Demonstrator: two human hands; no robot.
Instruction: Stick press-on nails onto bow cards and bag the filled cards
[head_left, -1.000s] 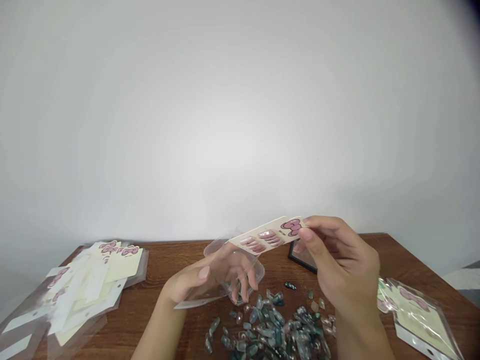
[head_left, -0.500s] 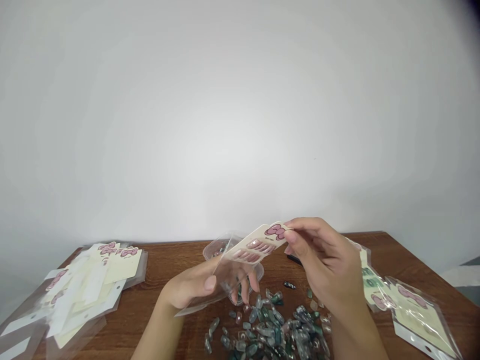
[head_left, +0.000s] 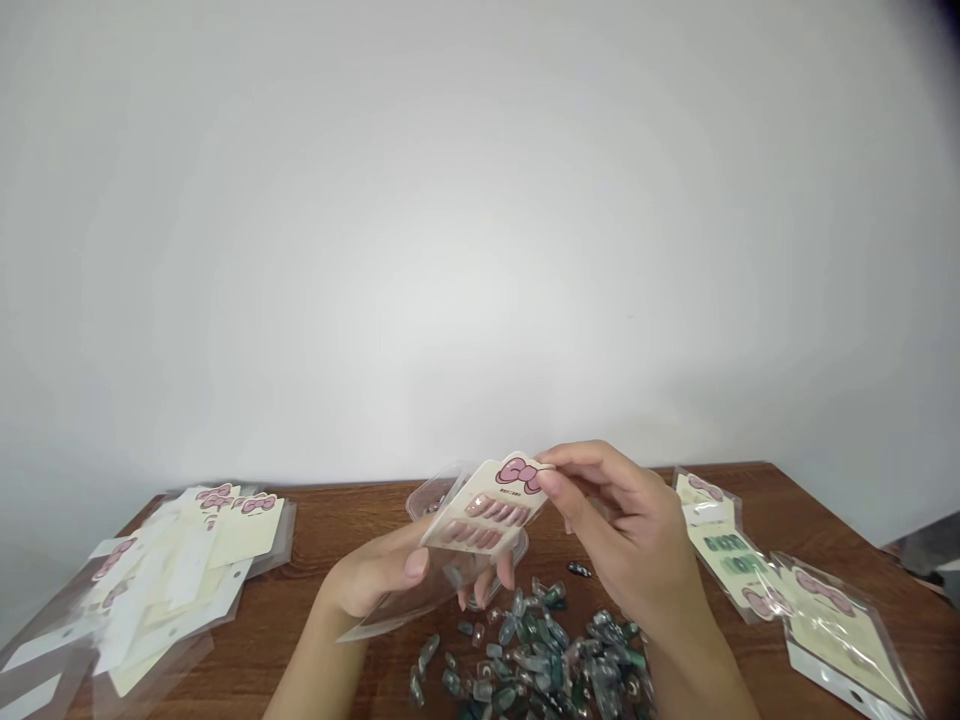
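In the head view my right hand (head_left: 619, 525) pinches the top corner of a cream card (head_left: 514, 546) with a pink bow printed on it. Two rows of pink press-on nails (head_left: 487, 510) are fixed to this card. My left hand (head_left: 390, 575) is closed on a clear plastic bag (head_left: 397, 605), thumb in front and fingers behind. The card's lower end overlaps the bag; whether it lies inside I cannot tell. Below both hands is a loose pile of green, grey and clear press-on nails (head_left: 540, 655) on the wooden table (head_left: 300, 640).
Overlapping bow cards and clear bags (head_left: 172, 580) lie at the left. On the right are a bagged card with green nails (head_left: 735, 555) and another bagged card (head_left: 844, 630). A clear plastic container (head_left: 431, 495) stands behind my left hand. A pale wall (head_left: 480, 250) rises behind.
My right hand has moved left and slightly down with the card, whose face now turns more toward me. My left hand has stayed nearly in place with the bag.
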